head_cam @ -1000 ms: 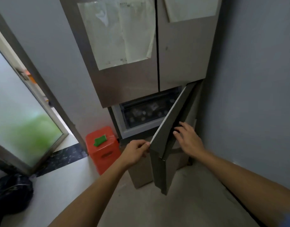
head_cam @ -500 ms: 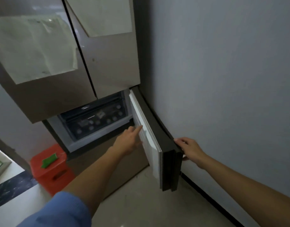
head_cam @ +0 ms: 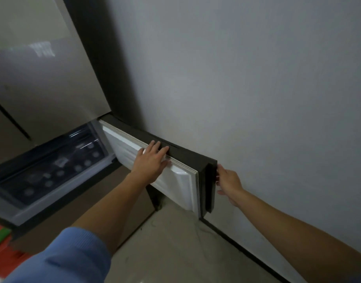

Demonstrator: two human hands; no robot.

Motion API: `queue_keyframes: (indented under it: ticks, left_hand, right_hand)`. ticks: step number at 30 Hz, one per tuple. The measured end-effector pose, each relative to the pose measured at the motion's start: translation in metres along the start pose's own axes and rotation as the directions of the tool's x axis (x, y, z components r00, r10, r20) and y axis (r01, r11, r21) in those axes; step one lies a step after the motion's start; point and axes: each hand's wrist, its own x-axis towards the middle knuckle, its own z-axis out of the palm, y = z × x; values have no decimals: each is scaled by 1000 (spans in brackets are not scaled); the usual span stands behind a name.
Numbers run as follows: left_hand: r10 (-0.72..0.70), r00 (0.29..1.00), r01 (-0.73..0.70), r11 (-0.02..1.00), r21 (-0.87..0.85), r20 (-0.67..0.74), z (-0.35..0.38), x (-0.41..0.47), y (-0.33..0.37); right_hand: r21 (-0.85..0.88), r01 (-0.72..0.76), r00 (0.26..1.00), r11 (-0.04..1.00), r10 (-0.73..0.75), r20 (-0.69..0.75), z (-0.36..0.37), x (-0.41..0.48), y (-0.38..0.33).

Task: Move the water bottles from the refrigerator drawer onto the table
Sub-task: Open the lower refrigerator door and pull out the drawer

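Observation:
The refrigerator's lower right door (head_cam: 176, 183) stands swung open against the grey wall, its white inner face toward me. My left hand (head_cam: 153, 160) lies flat on that inner face near its top edge, fingers spread. My right hand (head_cam: 228, 180) is at the door's dark outer edge, fingertips touching it, fingers apart. Left of the door is the dark see-through refrigerator drawer (head_cam: 16, 193), pushed in. Several round white caps of water bottles (head_cam: 87, 163) show through its front. No table is in view.
The grey wall (head_cam: 267, 99) runs close along the right, just behind the open door. The closed upper refrigerator doors (head_cam: 42, 88) fill the upper left. A red box (head_cam: 4, 254) with a green object (head_cam: 0, 235) sits at the bottom left. Beige floor (head_cam: 175, 246) lies below.
The door has swung further open toward the wall. My left hand went from the door's front edge to its white inner face. My view has turned right and moved closer.

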Motion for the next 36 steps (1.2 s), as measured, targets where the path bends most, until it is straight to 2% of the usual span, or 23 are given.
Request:
queue_keyframes:
  ticks: [6,9,19,21,24,27,29,32,36]
  left_hand:
    - [124,991,-125,992,-17,-49,10,64,17]
    - [185,973,-189,982,-13,-137,14,91,19]
    - [205,946,-199,979,49,-249,25,147,25]
    - [197,944,-189,980,54,-266,28,147,23]
    - [182,950,-185,983,14,-253,29,146,22]
    - [159,957,-174,984,-42,-242,29,138,16]
    - [126,956,-138,990,-27,-266,33,124,1]
    - [-38,974,30,999,-38,-225,43,87,-36]
    - [-268,962,267,963,-29,-44,47,8,-90]
  right_hand:
    - [202,-41,997,978,54,-57,-15,52,-4]
    - [256,-56,992,965,84,-99,-19,84,-11]
    - [260,-48,973,964,104,-205,-5,128,-19]
    - [221,-28,973,975,77,-218,-3,129,-15]
    - [-58,-33,973,998,19,-229,-6,126,9]
    - [-386,-34,999,922,16,-51,1,107,40]
    - [-550,55,994,834,4,105,16,93,49]
    - [-623,235,962,746,-84,262,44,89,38]
    - [-650,445,882,616,-174,438,95,97,3]
